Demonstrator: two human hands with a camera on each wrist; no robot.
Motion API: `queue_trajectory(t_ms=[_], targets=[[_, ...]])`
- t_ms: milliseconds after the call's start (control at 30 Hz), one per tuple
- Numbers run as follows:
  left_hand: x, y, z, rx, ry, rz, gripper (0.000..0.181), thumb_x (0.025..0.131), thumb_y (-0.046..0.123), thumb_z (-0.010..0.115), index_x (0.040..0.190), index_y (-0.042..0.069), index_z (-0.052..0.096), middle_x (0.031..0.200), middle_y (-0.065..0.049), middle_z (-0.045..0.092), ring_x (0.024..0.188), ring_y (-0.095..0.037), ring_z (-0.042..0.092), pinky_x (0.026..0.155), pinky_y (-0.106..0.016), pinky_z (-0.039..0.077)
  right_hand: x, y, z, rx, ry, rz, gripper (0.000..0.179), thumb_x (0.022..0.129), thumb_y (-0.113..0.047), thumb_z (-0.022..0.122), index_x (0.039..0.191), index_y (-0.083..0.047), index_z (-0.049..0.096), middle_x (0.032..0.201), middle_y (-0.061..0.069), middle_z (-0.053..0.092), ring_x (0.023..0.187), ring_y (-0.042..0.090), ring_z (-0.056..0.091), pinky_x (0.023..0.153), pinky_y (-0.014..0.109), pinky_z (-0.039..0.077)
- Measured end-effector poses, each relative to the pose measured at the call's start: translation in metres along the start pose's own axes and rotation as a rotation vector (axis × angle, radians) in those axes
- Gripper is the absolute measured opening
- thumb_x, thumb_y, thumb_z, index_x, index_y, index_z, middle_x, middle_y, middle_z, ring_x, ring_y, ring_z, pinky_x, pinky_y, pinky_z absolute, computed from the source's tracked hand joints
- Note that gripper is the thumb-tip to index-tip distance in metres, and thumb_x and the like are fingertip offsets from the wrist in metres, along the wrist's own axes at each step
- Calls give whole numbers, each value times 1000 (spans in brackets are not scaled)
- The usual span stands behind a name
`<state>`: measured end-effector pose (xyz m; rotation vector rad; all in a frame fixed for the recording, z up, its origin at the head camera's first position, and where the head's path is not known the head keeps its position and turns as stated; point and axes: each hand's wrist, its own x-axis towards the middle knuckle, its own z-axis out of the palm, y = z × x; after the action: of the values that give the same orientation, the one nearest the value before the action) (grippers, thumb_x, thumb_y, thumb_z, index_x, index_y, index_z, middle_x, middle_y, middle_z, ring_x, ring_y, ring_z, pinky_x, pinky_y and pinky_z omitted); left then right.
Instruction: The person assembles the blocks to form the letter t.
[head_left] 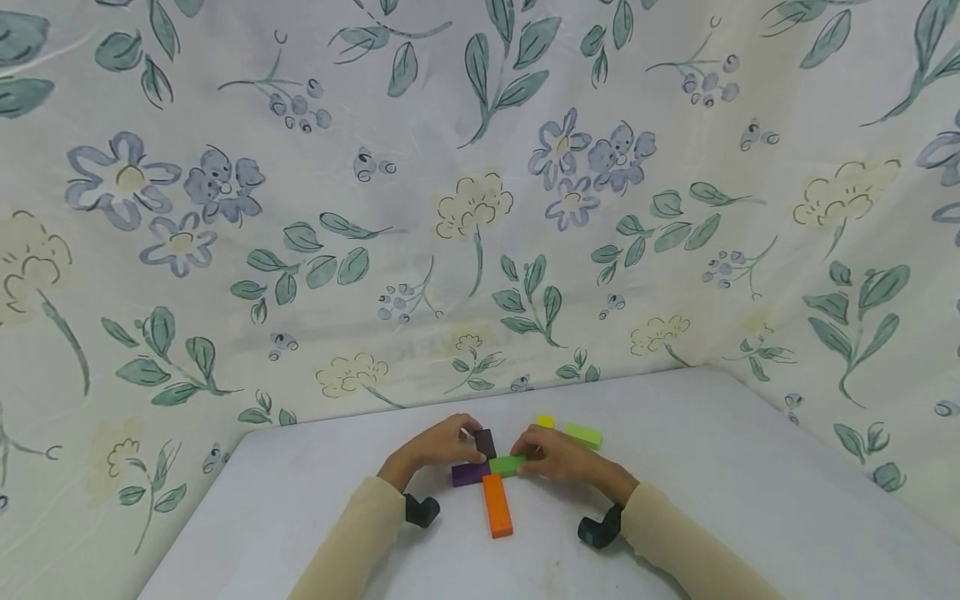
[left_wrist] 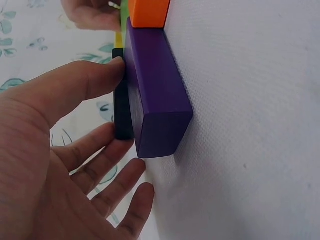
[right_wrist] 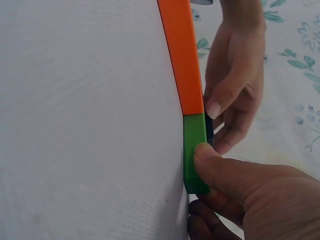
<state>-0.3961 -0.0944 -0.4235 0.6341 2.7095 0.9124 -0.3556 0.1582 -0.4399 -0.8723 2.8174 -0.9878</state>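
Both hands are pinching blocks as I watch from my distant seat. If I put the clock's centre where the blocks meet and twelve at the far side of the counter (head_left: 660, 508), the left hand (head_left: 444, 442) comes in from ten o'clock, its thumb at the near end of the black block (head_left: 486, 442) and its fingertips at the far end. The right hand (head_left: 561, 454) sits at three o'clock, with thumb and finger on the green block (head_left: 506, 467). So the black block lies at twelve, the green one at three, the orange block (head_left: 498, 507) at six and the purple block (head_left: 469, 475) at nine, all flat, their inner ends crowded together in a rough cross. I take the step in hand to be lining up the black and green blocks against the other two; whether every inner end truly touches, I cannot tell. My next move would call for small nudges toward the centre, then letting go straight outward so that no finger drags a block askew. The left thumb worries me most, being close beside the purple block and likely to bump it. Near two o'clock the yellow block (head_left: 546, 422) shows partly behind the right hand, and the lime block (head_left: 583, 436) lies just beyond it toward three, neither of them in a grip.
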Motion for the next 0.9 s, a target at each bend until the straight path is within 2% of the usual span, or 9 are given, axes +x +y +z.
queue_trajectory(t_ms=[467, 700, 900], targets=[[-1, 1, 2, 21, -13, 5, 53, 85, 32, 76, 130, 11, 59, 132, -11, 60, 116, -27, 56, 106, -53, 47, 1, 4, 2, -23, 1, 5, 21, 90, -20, 75, 110, -19, 70, 101, -9, 63, 96, 9, 59, 95, 32, 55], [-2, 5, 1, 102, -13, 37, 50, 89, 35, 71, 131, 8, 59, 130, -12, 62, 113, -24, 56, 106, -50, 48, -1, 0, 0, -17, 7, -2, 21, 91, -20, 74, 111, -18, 70, 103, -9, 63, 97, 10, 59, 94, 33, 55], [-5, 11, 2, 147, 15, 59, 47, 89, 30, 73, 129, 6, 61, 124, -11, 62, 110, -23, 56, 107, -48, 48, -2, -4, -1, -14, 9, -1, 21, 91, -19, 74, 111, -17, 70, 103, -8, 63, 96, 10, 59, 94, 33, 55]])
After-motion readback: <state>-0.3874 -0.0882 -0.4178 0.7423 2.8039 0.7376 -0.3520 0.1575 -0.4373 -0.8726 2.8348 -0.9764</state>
